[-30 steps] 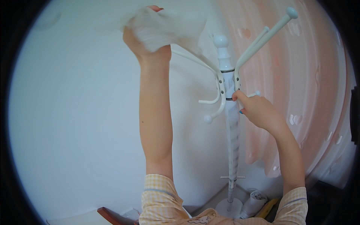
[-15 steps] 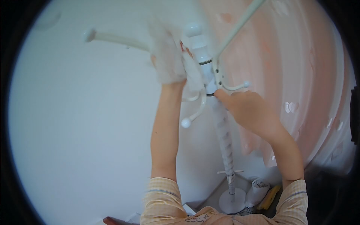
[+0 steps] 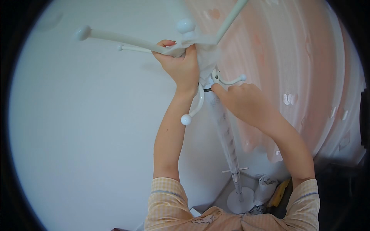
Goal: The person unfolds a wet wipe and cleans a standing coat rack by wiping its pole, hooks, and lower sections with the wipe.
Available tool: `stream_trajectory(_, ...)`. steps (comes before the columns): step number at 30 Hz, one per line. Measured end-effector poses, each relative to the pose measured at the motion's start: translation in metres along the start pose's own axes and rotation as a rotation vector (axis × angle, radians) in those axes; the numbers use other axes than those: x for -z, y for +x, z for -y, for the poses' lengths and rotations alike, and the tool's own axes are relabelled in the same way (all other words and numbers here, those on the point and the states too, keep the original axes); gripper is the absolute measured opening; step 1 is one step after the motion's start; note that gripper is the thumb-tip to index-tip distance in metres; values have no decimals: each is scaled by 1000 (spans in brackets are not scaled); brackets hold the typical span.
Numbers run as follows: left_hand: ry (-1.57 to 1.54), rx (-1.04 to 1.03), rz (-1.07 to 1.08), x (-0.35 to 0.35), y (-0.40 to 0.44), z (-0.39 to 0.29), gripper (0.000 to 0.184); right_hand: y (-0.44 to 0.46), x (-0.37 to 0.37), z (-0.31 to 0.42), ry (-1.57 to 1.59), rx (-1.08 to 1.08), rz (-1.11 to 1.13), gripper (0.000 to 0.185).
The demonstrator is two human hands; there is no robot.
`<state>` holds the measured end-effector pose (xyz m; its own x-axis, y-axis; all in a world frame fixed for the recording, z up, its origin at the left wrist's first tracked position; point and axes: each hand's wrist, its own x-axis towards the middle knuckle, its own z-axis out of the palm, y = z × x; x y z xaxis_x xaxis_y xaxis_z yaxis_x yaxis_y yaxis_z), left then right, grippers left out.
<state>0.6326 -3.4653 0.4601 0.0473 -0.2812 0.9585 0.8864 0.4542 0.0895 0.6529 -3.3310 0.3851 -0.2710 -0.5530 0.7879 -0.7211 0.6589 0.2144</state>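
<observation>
A white coat stand (image 3: 227,142) with ball-tipped hooks rises before me, leaning slightly in the view. My left hand (image 3: 180,71) is closed on a thin white cloth (image 3: 208,52), which is pressed around the base of a long upper hook (image 3: 123,38) near the top knob (image 3: 185,26). Part of the cloth hangs down over the head of the stand. Just below the hooks, my right hand (image 3: 248,104) is closed around the pole beside a black ring (image 3: 207,89); its fingers are mostly hidden behind it.
A sheer pink curtain (image 3: 300,77) with heart shapes hangs at the right. The plain pale wall (image 3: 84,134) lies to the left. On the floor by the round stand base (image 3: 241,201) are a wrapped white roll (image 3: 266,188) and a yellow item (image 3: 279,192).
My left hand, blurred and draped in the cloth before, now shows bare with the cloth bunched at the hook. The stand's top has shifted slightly left; my right hand keeps its grip.
</observation>
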Motion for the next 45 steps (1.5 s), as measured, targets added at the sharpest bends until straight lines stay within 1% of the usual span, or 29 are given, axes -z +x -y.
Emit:
stream_trajectory(3, 46, 35, -24, 0, 5, 0, 31, 0, -4, -3, -39, 62, -59, 14)
stream_trajectory(4, 51, 24, -27, -1, 6, 0, 31, 1, -5, -3, -41, 52, -29, 14)
stream_trajectory(6, -51, 74, -70, -1, 11, -2, 30, 4, -10, -4, -40, 51, -14, 13)
stream_trajectory(7, -44, 61, -74, 1, 18, -5, 30, 4, -12, -4, -37, 46, -23, 13)
stream_trajectory(9, -118, -115, -195, 3, 39, -17, 25, 4, -13, -4, -32, 49, -38, 12)
stream_trajectory(10, -114, -122, -197, 4, 47, -29, 25, 5, -12, -5, -13, 35, -3, 12)
stream_trajectory(12, -245, -163, -214, 10, 63, -48, 18, 5, -10, -4, 5, 26, 30, 12)
stream_trajectory(13, -242, -169, -215, 14, 71, -50, 18, 6, -10, -5, 19, 19, 52, 13)
stream_trajectory(15, -155, -277, -243, 21, 84, -54, 11, 8, -10, -6, 35, 20, 70, 14)
stream_trajectory(16, -153, -280, -245, 27, 89, -56, 11, 8, -10, -6, 62, 17, 70, 15)
stream_trajectory(18, -438, -166, -84, 38, 96, -64, 8, 7, -9, -6, 87, 8, 75, 15)
stream_trajectory(19, -441, -162, -83, 40, 102, -70, 8, 6, -9, -7, 87, 12, 68, 15)
stream_trajectory(21, -690, 200, -174, 44, 115, -77, 14, 4, -7, -7, 85, 8, 65, 15)
stream_trajectory(22, -692, 205, -172, 50, 121, -74, 14, 4, -6, -6, 91, 2, 74, 15)
stream_trajectory(24, -675, 64, 188, 64, 134, -62, 24, 5, -2, -4, 94, -7, 82, 15)
stream_trajectory(25, -681, 67, 191, 72, 139, -55, 24, 4, -1, -4, 103, 15, 52, 14)
stream_trajectory(27, -1142, 106, 1003, 73, 144, -45, 28, 2, 1, -6, 101, 20, 26, 13)
stream_trajectory(28, -1139, 123, 978, 74, 139, -43, 23, 2, 1, -4, 95, 15, 39, 13)
stream_trajectory(29, -1152, 129, 980, 69, 128, -35, 23, 2, 1, -4, 89, 11, 51, 13)
stream_trajectory(31, -562, 210, 110, 51, 90, -15, 14, 0, -4, -8, 81, 28, 32, 13)
stream_trajectory(32, -375, 310, 67, 38, 69, -15, 10, 0, -7, -9, 76, 57, 3, 14)
stream_trajectory(34, -372, 333, 164, 26, 30, -3, 10, 0, -14, -8, 46, 57, 18, 15)
stream_trajectory(35, -400, 347, 157, 24, 21, 22, 9, 0, -15, -10, 14, 61, 26, 15)
stream_trajectory(36, -428, 364, 144, 20, 15, 29, 9, 0, -15, -12, 11, 54, 28, 15)
stream_trajectory(40, -512, 388, 183, 23, 7, 35, 10, -1, -11, -10, -4, 80, -31, 15)
stream_trajectory(42, -315, 99, 76, 16, 1, 38, 16, -1, -13, -9, -24, 89, -59, 15)
stream_trajectory(43, -314, 100, 76, 16, 0, 40, 16, -1, -14, -8, -7, 101, -98, 16)
stream_trajectory(45, -68, -44, 16, 12, -4, 38, 26, -2, -15, -9, 14, 108, -134, 16)
